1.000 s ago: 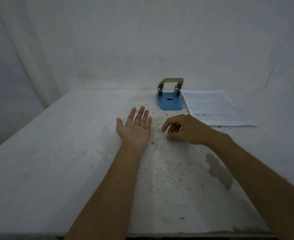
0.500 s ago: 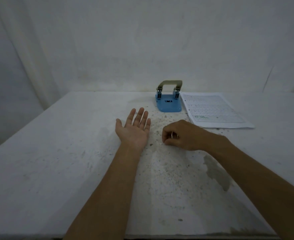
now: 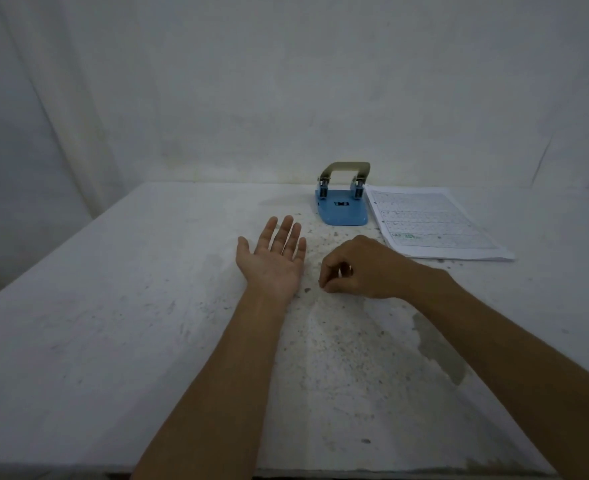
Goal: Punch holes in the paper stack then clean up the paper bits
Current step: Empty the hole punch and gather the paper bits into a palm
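A blue hole punch [image 3: 343,209] with a metal handle stands at the back of the table. Right beside it lies the printed paper stack [image 3: 431,225], with punched holes along its left edge. My left hand [image 3: 275,259] rests palm up and open on the table, nothing visible in the palm. My right hand [image 3: 359,268] hovers just to its right, thumb and fingertips pinched together low over the table. Any paper bit between those fingertips is too small to see. Tiny specks [image 3: 321,242] dot the table between my hands and the punch.
The white table [image 3: 113,323] is worn, with a dark stain [image 3: 440,348] near my right forearm. A pale wall rises behind it, and the front edge runs along the bottom of the view.
My right hand's fingers went from loosely curled to pinched tight and drew slightly back toward me. My left hand stayed palm up in place.
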